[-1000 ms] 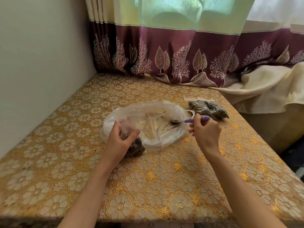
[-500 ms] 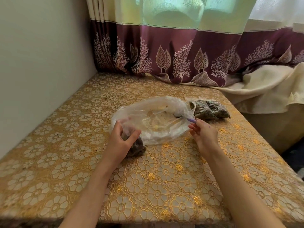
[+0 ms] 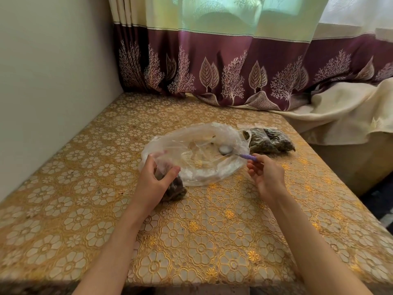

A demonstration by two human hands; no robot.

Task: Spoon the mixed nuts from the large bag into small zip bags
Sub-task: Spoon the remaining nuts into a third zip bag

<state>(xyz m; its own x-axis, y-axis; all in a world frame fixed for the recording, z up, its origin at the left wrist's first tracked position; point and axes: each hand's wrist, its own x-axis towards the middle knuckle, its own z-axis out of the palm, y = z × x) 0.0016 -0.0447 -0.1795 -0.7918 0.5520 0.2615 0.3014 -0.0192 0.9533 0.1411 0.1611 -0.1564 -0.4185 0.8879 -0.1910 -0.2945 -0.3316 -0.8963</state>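
**Spoon lying in the nearly empty large bag**

The large clear plastic bag (image 3: 197,154) lies crumpled and open on the gold floral-patterned tabletop (image 3: 212,231), with only crumbs visible inside. A metal spoon with a purple handle (image 3: 236,153) rests in it, bowl up. The right hand (image 3: 265,175) pinches the handle's end with curled fingers (image 3: 254,167). The left hand (image 3: 155,182) grips a small clear zip bag of dark nuts (image 3: 173,188) standing at the large bag's near edge. Two filled small zip bags (image 3: 270,141) lie just beyond, to the right.
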